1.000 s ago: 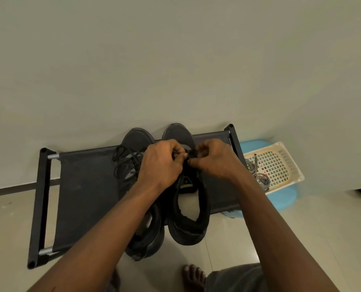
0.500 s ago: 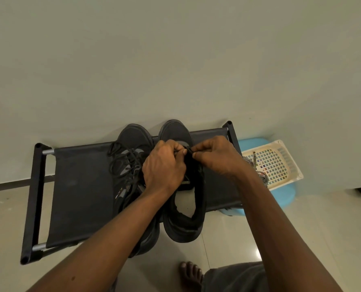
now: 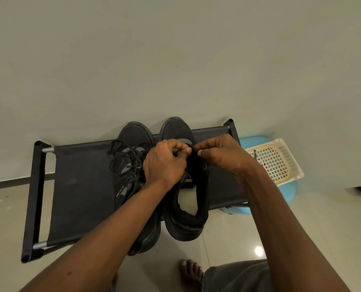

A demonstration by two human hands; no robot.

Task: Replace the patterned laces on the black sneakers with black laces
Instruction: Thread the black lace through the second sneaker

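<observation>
Two sneakers: side by side on a black fabric rack (image 3: 80,186), toes toward the wall.
Left sneaker (image 3: 133,148): already threaded with black laces (image 3: 120,159), loose loops spilling over it.
Left hand (image 3: 165,163): closed, pinching a black lace end (image 3: 193,149) over the right sneaker.
Right sneaker (image 3: 188,224): tongue area hidden under both hands.
Right hand (image 3: 221,157): fingertips pinched on the same lace.
Far right: cream basket (image 3: 280,163) on a blue stool (image 3: 287,192).

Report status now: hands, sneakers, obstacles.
Left hand and right hand: both pinch grip on thin black lace. Right black sneaker being laced; left black sneaker already laced. Nothing in the way.
</observation>
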